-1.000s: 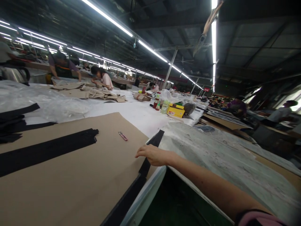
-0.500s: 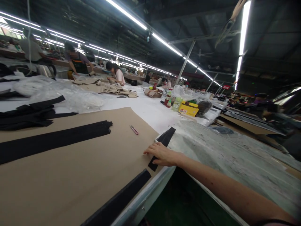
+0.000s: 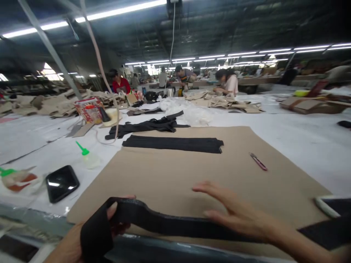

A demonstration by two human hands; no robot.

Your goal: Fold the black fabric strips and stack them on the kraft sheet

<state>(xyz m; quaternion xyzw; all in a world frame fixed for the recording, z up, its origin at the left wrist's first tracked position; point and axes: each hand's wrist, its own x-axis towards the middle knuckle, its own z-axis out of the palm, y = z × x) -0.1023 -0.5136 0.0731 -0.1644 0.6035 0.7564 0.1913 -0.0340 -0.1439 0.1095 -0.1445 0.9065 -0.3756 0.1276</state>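
A long black fabric strip (image 3: 175,224) runs along the near edge of a brown board (image 3: 170,171). My left hand (image 3: 119,227) is closed around its left part, with the thumb on top and a loop of the strip hanging over the wrist. Above the strip, my right hand (image 3: 233,206) is open, fingers stretched to the left and slightly blurred; it appears to hold nothing. A flat stack of black strips (image 3: 175,144) lies farther back on the board. To the right of that stack rests a small pink-handled cutting tool (image 3: 258,162).
Left of the board lie a black phone (image 3: 62,183) and green-tipped bottles (image 3: 90,159). Behind are a loose black pile (image 3: 148,126), clear plastic bags (image 3: 192,111) and brown pieces (image 3: 225,101). A hose (image 3: 100,62) hangs at left. Several people work beyond the table.
The view has swung left. My left hand has come into view holding the black strip. My right hand has lifted away from the short black piece at the board's right corner.
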